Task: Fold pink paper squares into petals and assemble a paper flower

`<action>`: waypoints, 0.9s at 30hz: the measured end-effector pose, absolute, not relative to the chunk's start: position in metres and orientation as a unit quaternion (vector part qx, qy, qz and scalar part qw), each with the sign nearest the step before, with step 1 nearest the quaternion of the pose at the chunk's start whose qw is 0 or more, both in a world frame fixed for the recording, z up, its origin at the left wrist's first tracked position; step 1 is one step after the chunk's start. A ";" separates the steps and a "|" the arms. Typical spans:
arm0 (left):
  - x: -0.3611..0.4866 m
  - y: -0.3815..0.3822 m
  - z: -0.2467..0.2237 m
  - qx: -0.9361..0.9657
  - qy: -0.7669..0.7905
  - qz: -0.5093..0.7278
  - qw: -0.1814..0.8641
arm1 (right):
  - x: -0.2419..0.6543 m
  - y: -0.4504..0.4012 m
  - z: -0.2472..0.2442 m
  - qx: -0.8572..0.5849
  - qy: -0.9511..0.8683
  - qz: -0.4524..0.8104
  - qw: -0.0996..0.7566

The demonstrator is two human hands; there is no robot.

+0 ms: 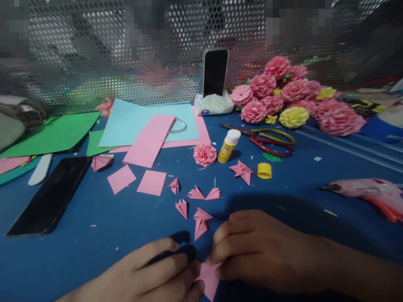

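Note:
A pink piece of paper [209, 280] lies between my two hands at the bottom centre, partly covered by fingers. My left hand [157, 272] holds its left edge with bent fingers. On its upper right edge, the fingertips of my right hand [255, 251] are pinched together. Just beyond the hands are several small folded pink pieces [201, 222]. Farther left lie two flat pink squares [152, 183]. A round pink paper flower [205, 154] sits beside an uncapped-looking yellow glue stick [227, 149] with a white top.
Scissors [273, 138] lie right of the glue stick, near a yellow cap [264, 170]. A pink glue gun [368, 191] is at the right, a black phone [50, 195] at the left. Behind stand another phone [215, 72] and pink paper flowers [296, 92] before a perforated metal panel [126, 54].

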State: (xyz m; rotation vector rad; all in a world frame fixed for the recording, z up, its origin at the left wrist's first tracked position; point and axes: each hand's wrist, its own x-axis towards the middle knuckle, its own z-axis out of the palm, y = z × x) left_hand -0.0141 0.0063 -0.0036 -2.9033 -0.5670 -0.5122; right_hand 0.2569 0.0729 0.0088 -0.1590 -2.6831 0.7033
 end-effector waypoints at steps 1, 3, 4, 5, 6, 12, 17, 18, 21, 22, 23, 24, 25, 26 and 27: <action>-0.014 0.006 -0.004 -0.965 -0.187 -0.168 0.073 | 0.257 0.073 0.009 -0.054 -0.950 0.249 0.180; -0.013 0.006 -0.004 -0.965 -0.186 -0.164 0.083 | 0.257 0.073 0.010 -0.051 -0.951 0.245 0.180; -0.013 0.006 -0.004 -0.965 -0.182 -0.163 0.089 | 0.257 0.073 0.010 -0.050 -0.952 0.243 0.179; -0.013 0.006 -0.004 -0.965 -0.183 -0.159 0.096 | 0.257 0.073 0.010 -0.049 -0.953 0.240 0.177; -0.012 0.006 -0.004 -0.965 -0.184 -0.157 0.103 | 0.257 0.073 0.010 -0.047 -0.954 0.238 0.177; -0.011 0.007 0.002 -0.963 -0.179 -0.160 0.120 | 0.258 0.072 0.007 -0.048 -0.953 0.245 0.174; -0.009 0.009 0.006 -0.966 -0.179 -0.155 0.104 | 0.255 0.072 0.011 -0.047 -0.960 0.222 0.163; -0.009 0.009 0.006 -0.966 -0.182 -0.151 0.101 | 0.255 0.072 0.012 -0.039 -0.963 0.212 0.163; -0.008 0.007 0.006 -0.963 -0.196 -0.161 0.089 | 0.253 0.069 0.014 -0.041 -0.971 0.174 0.161; -0.008 0.006 0.006 -0.960 -0.203 -0.169 0.087 | 0.252 0.068 0.014 -0.053 -0.973 0.158 0.157; -0.007 0.004 0.005 -0.957 -0.209 -0.178 0.087 | 0.252 0.066 0.014 -0.066 -0.975 0.144 0.153; -0.006 0.002 0.003 -0.955 -0.215 -0.185 0.089 | 0.251 0.065 0.014 -0.075 -0.977 0.132 0.148; -0.004 -0.001 0.001 -0.950 -0.224 -0.193 0.096 | 0.250 0.063 0.014 -0.080 -0.979 0.122 0.143; -0.003 -0.004 -0.001 -0.945 -0.229 -0.204 0.111 | 0.249 0.061 0.015 -0.082 -0.981 0.113 0.139; -0.001 -0.008 -0.004 -0.940 -0.236 -0.208 0.128 | 0.248 0.060 0.015 -0.083 -0.982 0.105 0.133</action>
